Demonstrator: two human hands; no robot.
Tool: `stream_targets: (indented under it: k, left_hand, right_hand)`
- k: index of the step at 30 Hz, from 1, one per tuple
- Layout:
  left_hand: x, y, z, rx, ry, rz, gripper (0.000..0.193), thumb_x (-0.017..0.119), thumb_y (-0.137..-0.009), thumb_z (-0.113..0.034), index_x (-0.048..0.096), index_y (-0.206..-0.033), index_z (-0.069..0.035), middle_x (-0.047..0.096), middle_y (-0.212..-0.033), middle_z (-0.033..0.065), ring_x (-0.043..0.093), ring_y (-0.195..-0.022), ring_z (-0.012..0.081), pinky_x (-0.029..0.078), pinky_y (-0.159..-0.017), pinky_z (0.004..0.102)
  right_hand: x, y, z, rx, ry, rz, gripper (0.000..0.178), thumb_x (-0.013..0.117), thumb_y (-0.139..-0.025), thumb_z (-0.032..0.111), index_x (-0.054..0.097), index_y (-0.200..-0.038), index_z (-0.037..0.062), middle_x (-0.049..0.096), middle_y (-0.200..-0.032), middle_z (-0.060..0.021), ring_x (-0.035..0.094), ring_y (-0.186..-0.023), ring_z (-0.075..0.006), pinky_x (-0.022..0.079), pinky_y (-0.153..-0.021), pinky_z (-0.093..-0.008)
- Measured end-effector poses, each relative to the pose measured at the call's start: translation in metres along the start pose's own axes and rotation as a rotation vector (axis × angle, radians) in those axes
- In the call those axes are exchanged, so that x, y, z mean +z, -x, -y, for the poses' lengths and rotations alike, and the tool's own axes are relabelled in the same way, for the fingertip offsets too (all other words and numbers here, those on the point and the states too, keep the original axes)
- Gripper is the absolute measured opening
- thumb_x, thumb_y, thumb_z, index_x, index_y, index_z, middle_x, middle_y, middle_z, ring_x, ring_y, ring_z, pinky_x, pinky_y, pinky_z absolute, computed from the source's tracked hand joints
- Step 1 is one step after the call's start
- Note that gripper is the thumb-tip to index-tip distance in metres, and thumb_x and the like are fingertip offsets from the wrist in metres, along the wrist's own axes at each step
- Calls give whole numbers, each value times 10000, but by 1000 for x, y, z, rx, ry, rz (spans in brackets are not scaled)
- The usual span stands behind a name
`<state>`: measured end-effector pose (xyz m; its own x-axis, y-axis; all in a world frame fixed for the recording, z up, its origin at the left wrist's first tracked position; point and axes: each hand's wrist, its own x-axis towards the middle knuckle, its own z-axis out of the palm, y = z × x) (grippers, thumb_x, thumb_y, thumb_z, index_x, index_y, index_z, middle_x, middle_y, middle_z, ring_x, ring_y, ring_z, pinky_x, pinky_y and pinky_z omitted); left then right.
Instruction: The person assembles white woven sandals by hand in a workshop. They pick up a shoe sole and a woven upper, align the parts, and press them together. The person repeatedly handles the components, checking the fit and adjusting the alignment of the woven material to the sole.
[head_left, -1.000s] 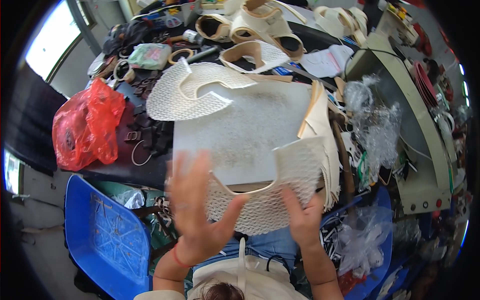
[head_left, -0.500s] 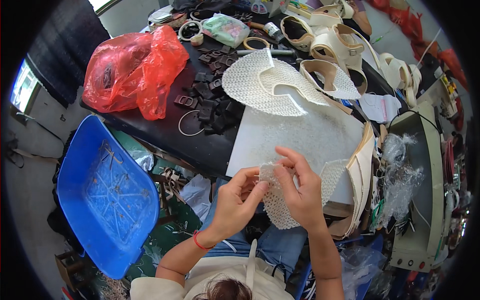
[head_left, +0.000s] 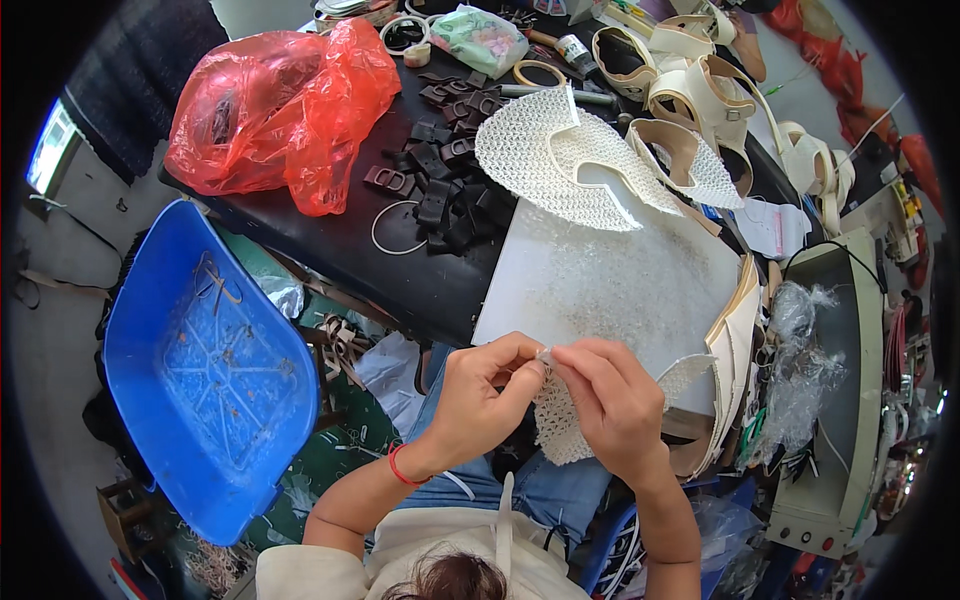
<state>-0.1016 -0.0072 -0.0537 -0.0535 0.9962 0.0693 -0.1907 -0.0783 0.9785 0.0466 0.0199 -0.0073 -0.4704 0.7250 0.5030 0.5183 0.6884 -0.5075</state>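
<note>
Between my two hands hangs a curved piece of white perforated, woven-looking material [head_left: 562, 425], its upper edge pinched by the fingertips. My left hand [head_left: 490, 388], with a red cord at the wrist, closes thumb and fingers on that edge. Right beside it, my right hand [head_left: 615, 400] pinches the same edge and covers part of the piece. The piece's other end curls out past my right hand. Beyond my hands lies a worn white board [head_left: 600, 275]. More cut pieces of the same white material [head_left: 530, 150] rest at its far side.
A blue plastic tub [head_left: 230, 390] stands at the left. On the black table lie a red plastic bag [head_left: 290, 120] and dark buckled straps [head_left: 440, 185]. Cream strap uppers [head_left: 710, 100] sit at the far right. Stacked cream pieces [head_left: 728, 360] stand by the board's right edge.
My fingertips have come together on the piece's upper edge, and my right fingers, raised before, are now folded down. The surroundings have shifted slightly in view.
</note>
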Motion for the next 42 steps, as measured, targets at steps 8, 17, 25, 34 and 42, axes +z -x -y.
stream_targets:
  k: [8, 17, 25, 34, 42]
  left_hand:
    - [7, -2, -20, 356, -499, 34, 48, 568, -745, 10, 566, -708, 41, 553, -561, 73, 534, -502, 65, 425, -458, 232]
    - [16, 4, -25, 172, -362, 9, 65, 551, -748, -7, 564, -697, 32, 540, -542, 55, 500, -485, 68, 393, -455, 228]
    - [18, 4, -26, 217, -377, 29, 60, 565, -763, -4, 600, -748, 42, 613, -604, 77, 589, -537, 96, 454, -509, 227]
    - [27, 14, -28, 253, -449, 75, 48, 576, -775, -19, 607, -774, 19, 606, -640, 107, 597, -536, 148, 467, -516, 253]
    - [17, 10, -25, 113, -577, 39, 127, 420, -947, -94, 493, -959, 9, 511, -653, 86, 479, -565, 148, 396, -534, 288]
  right_hand:
    - [-19, -5, 0, -320, 303, 115, 305, 672, -633, 56, 607, -922, -19, 587, -870, -75, 554, -742, -210, 433, -652, -336]
    - [-3, 12, -3, -73, -48, -143, 225, 672, -645, -52, 615, -857, -6, 608, -805, -86, 544, -683, -236, 446, -581, -310]
    - [-4, 17, 2, 40, -117, -198, 140, 652, -692, -58, 615, -808, 11, 616, -782, -84, 560, -664, -219, 449, -581, -295]
    - [-8, 37, 5, 257, -352, -205, 145, 651, -694, -22, 605, -826, 14, 594, -774, -85, 543, -670, -226, 448, -567, -306]
    - [-21, 54, 10, 272, 258, -417, 160, 636, -661, -45, 603, -796, 33, 606, -772, -76, 551, -669, -247, 415, -642, -338]
